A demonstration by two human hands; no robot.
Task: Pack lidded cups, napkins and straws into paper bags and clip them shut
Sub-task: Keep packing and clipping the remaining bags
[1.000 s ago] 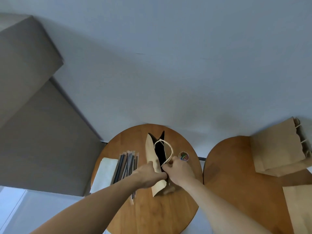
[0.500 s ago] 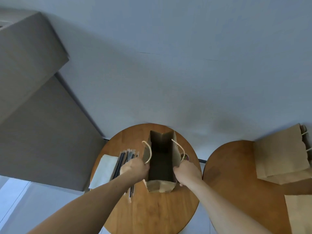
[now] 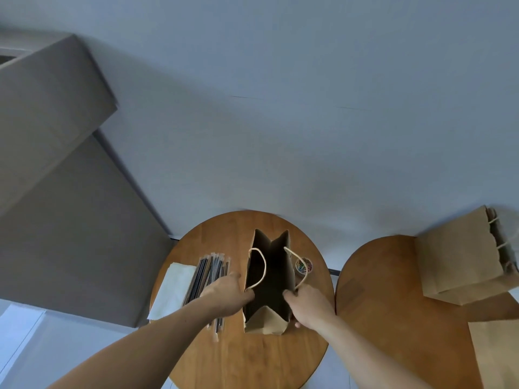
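Nearest, the left hand [image 3: 224, 293] and right hand [image 3: 309, 304] hold the near end of the paper bag [image 3: 265, 322]. Each grip is a pinch on one side wall's rim, thumb over the edge and fingers outside, and the open mouth sits spread between them. The bag stands upright at the middle of the round surface [image 3: 252, 357] and looks empty.

It is likely light, so if either pinch lets go the walls could spring together or the bag could tip. The far end is folded inward in a V, so I judge the base is not fully squared. The left rope handle droops across the opening and could snag whatever is lowered in. The left forearm lies over the straws [image 3: 210, 272], so drawing it back could drag some off the near-left edge.

The napkins [image 3: 175, 287] lie just left of the straws, by the left edge. A small tub of clips [image 3: 304, 266] sits beside the bag's far right. No cup is in view
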